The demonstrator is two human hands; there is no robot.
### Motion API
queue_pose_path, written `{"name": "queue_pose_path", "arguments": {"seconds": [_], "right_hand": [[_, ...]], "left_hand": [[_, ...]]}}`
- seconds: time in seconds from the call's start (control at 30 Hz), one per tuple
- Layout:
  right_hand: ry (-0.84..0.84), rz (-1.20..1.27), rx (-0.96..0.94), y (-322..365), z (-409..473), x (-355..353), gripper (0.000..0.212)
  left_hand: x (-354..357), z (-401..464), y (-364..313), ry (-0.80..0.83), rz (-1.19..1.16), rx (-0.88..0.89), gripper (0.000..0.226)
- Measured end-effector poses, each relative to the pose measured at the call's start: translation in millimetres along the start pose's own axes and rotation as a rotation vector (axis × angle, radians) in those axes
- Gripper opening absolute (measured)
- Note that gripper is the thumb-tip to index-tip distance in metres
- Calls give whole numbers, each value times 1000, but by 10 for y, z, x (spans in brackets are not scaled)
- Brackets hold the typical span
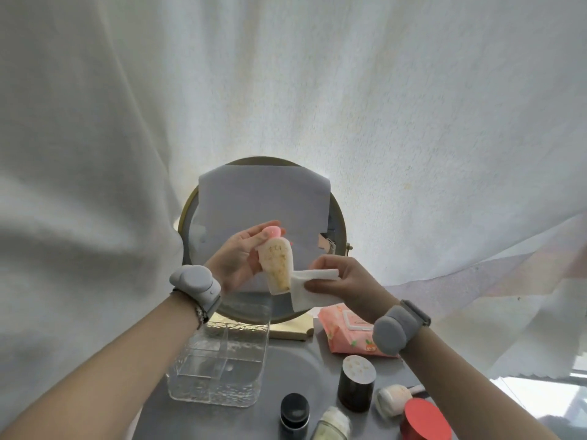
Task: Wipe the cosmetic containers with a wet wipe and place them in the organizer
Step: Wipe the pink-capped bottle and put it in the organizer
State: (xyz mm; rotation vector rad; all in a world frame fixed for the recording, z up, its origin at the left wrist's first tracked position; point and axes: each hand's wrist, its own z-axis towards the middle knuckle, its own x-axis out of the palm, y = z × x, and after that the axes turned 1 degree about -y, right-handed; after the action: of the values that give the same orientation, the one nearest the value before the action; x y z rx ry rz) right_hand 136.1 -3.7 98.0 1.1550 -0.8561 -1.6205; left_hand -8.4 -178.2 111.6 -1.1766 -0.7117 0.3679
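My left hand [236,255] holds a small cream bottle [277,267] with a pink cap, cap end up, in front of the round mirror. My right hand [344,282] grips a folded white wet wipe [309,289] pressed against the bottle's lower right side. The clear plastic organizer [219,366] with several empty compartments stands below on the grey table. More containers stand at the front: a dark jar with a grey lid [356,383], a black-capped jar [294,411], a pale green bottle [332,423], a white pump bottle [395,400] and a red-lidded jar [425,420].
A round gold-rimmed mirror [187,217] covered by a paper sheet stands behind the hands. A pink pack of wet wipes [346,336] lies right of the organizer. White curtain fabric fills the background. The grey table [295,373] ends near the right containers.
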Motion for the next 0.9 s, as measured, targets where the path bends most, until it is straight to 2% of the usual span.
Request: {"name": "queue_pose_path", "arguments": {"seconds": [0.23, 0.37, 0.5, 0.63, 0.73, 0.8, 0.9], "right_hand": [[-71, -165, -72, 87, 136, 310, 19], [-224, -370, -153, 103, 210, 356, 24], [-333, -360, -220, 127, 303, 331, 26], [-447, -215, -208, 163, 440, 294, 22], [-498, 156, -89, 140, 437, 158, 23], [-402, 333, -61, 101, 361, 23, 24], [-186, 349, -51, 89, 228, -33, 20]], "left_hand": [[78, -91, -119, 87, 79, -28, 41], [88, -127, -132, 101, 117, -25, 39], [99, -129, -170, 117, 133, -15, 40], [98, -155, -209, 145, 179, -7, 43], [77, -154, -212, 122, 190, -6, 42], [52, -143, -236, 87, 169, -1, 42], [29, -128, -275, 70, 141, 10, 39]]}}
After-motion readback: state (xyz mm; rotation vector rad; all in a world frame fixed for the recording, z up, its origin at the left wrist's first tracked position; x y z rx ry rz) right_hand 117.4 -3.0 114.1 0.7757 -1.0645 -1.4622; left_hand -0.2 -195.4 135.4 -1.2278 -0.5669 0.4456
